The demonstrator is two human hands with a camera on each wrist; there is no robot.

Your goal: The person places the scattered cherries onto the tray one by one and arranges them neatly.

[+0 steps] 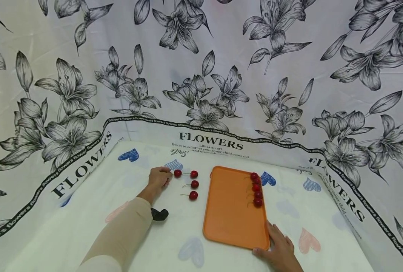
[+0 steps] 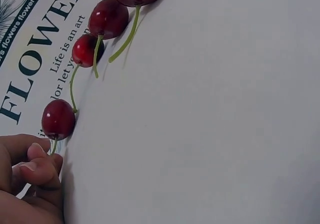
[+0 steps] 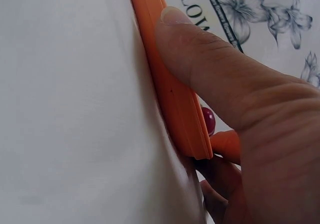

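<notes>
My left hand (image 1: 160, 177) pinches the green stem (image 2: 54, 147) of a dark red cherry (image 1: 177, 173), which rests on the white cloth. Three more cherries with stems lie just right of it, one of them a cherry (image 1: 193, 195) nearest me. At the near right corner of an orange tray (image 1: 233, 211), my right hand (image 1: 279, 247) grips the rim, thumb on the near side and fingers along the right side. Several cherries (image 1: 256, 187) form a column along the tray's right edge, stems pointing left.
A white tablecloth (image 1: 147, 241) printed with hearts covers the table. Behind it hangs a curtain (image 1: 222, 49) with black flower drawings and lettering. A small black object (image 1: 159, 215) shows beside my left forearm.
</notes>
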